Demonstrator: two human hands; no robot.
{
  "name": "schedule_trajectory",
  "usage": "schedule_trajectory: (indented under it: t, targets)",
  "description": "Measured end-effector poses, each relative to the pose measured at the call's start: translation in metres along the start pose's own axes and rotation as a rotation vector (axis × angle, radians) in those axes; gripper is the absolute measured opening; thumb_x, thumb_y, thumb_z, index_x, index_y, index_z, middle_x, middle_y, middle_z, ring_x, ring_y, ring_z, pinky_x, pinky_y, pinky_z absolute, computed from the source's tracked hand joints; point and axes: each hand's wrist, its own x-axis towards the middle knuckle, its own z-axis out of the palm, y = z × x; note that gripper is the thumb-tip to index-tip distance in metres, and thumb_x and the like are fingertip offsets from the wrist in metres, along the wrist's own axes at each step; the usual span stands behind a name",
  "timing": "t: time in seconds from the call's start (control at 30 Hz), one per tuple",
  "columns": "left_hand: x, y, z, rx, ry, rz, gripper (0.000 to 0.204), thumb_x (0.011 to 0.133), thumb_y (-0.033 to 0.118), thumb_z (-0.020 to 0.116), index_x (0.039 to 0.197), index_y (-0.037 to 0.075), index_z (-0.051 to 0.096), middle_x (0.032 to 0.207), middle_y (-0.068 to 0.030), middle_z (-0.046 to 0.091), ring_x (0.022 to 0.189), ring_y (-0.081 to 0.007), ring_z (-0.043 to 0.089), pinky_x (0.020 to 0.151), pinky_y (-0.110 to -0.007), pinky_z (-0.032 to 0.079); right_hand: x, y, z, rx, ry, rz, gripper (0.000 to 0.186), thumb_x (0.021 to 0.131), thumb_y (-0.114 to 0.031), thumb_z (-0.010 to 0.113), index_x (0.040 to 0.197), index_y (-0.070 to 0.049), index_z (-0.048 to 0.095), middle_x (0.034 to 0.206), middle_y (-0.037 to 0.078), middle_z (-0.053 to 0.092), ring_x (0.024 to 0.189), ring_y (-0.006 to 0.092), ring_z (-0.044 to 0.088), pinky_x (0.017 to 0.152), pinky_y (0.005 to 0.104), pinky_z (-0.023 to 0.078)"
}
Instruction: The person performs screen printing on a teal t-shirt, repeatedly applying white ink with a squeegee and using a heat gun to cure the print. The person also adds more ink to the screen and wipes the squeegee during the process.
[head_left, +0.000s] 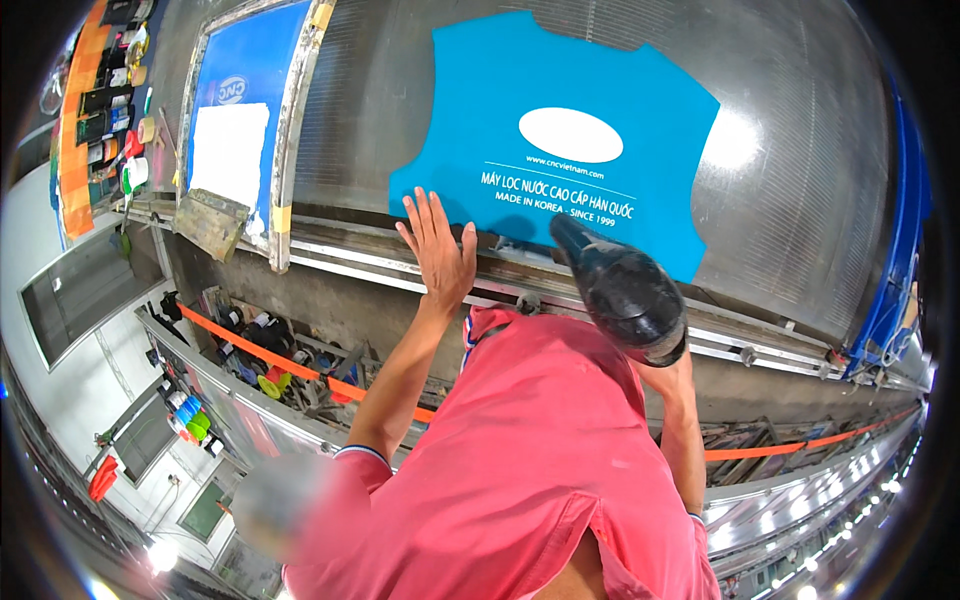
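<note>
Fingers together-ish but parted at the tips, thumb held out, the left hand lies flat and palm down at the near left corner of a blue cloth; from above it is hard to tell whether the palm presses or only hovers. Opposite, the right hand grips a black dryer from its near end, most of its fingers hidden behind the round body. The dryer's nozzle points away from the person, over the near edge of the cloth, just below the lettering. Cut like a shirt panel, the cloth lies spread out on a grey table, with a white oval at its middle and white lines of print beneath. Left of it, well apart, a frame with blue mesh rests on the table; a white patch covers part of the mesh, and a worn block sits at its near end. Farther left stand pots beside an orange strip. A metal rail runs along the table's near side, between it and the person's pink shirt.
</note>
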Motion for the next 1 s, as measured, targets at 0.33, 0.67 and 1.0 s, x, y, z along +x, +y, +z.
schedule_trajectory:
  t: [0.33, 0.67, 1.0]
  targets:
    - [0.03, 0.027, 0.016, -0.024, -0.039, 0.19, 0.076, 0.105, 0.039, 0.051, 0.157, -0.009, 0.026, 0.167, -0.0292, 0.017, 0.157, -0.0454, 0.007, 0.121, -0.067, 0.004, 0.0, 0.014, -0.014, 0.122, 0.335, 0.119, 0.043, 0.084, -0.007, 0.08, 0.125, -0.006, 0.07, 0.12, 0.006, 0.071, 0.107, 0.0183, 0.066, 0.092, 0.0358, 0.052]
    - [0.079, 0.089, 0.06, -0.009, -0.085, 0.555, 0.091, 0.1, 0.058, 0.052, 0.157, -0.008, 0.026, 0.166, -0.0297, 0.02, 0.156, -0.0445, 0.014, 0.121, -0.068, 0.008, 0.025, 0.01, -0.007, 0.131, 0.511, 0.073, 0.027, 0.083, -0.007, 0.076, 0.108, -0.003, 0.071, 0.089, 0.003, 0.068, 0.061, 0.0092, 0.057, 0.051, 0.0271, 0.042]
    - [0.083, 0.097, 0.063, 0.072, -0.069, 0.515, 0.092, 0.1, 0.062, 0.05, 0.154, -0.01, 0.031, 0.164, -0.0281, 0.026, 0.156, -0.0419, 0.018, 0.12, -0.069, 0.009, 0.043, -0.005, -0.014, 0.133, 0.473, 0.12, 0.019, 0.083, -0.009, 0.072, 0.099, 0.0, 0.069, 0.083, 0.004, 0.067, 0.067, 0.0127, 0.06, 0.059, 0.0306, 0.048]
